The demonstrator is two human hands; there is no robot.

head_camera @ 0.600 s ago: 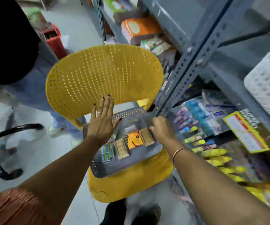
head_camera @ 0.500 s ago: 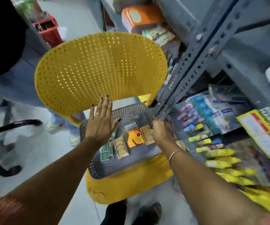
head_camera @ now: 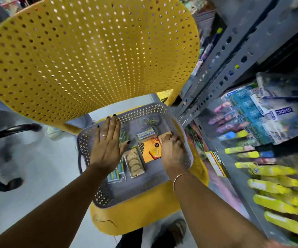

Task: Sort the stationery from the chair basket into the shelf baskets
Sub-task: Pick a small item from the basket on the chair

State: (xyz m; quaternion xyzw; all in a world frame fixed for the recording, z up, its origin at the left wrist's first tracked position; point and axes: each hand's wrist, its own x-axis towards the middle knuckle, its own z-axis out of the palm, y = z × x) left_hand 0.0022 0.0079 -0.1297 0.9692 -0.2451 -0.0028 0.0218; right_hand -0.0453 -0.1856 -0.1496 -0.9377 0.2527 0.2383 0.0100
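Grey perforated basket [head_camera: 98, 194], resting on the seat of a yellow perforated chair [head_camera: 91, 56], just beside a grey slotted-metal shelf upright [head_camera: 221, 76]. Contents, lying flat on the basket floor: one orange card packet [head_camera: 151, 149] near the middle; one clear pack of round tan pieces [head_camera: 134, 163] touching its left edge; one strip of blue-and-yellow small items [head_camera: 117, 173] further left, partly under the left wrist; one small white-and-blue labelled box [head_camera: 147, 134] above the orange packet; a loose cluster of yellow-green clips [head_camera: 151, 121] at the far end (too blurred to tell exactly what they are). Left hand [head_camera: 108, 149]: flat, palm down, fingers [head_camera: 115, 124] spread and straight, hovering over or resting on the left part of the basket with the fingertips reaching its far rim; it grasps nothing; a ring shows on one finger. Right hand [head_camera: 172, 153]: inside the basket against its right wall, fingers curled downward with their tips at a tan packet [head_camera: 164, 136] at the upper right corner of the orange one; whether the tips have closed on that packet or only touch it cannot be told. A thin bangle [head_camera: 177, 178] circles the right wrist. Shelf contents to the right: blue and white boxed packs [head_camera: 252, 111] and rows of yellow packets [head_camera: 279, 204], heavily blurred. A black chair base [head_camera: 1, 183] stands on the pale floor at left.
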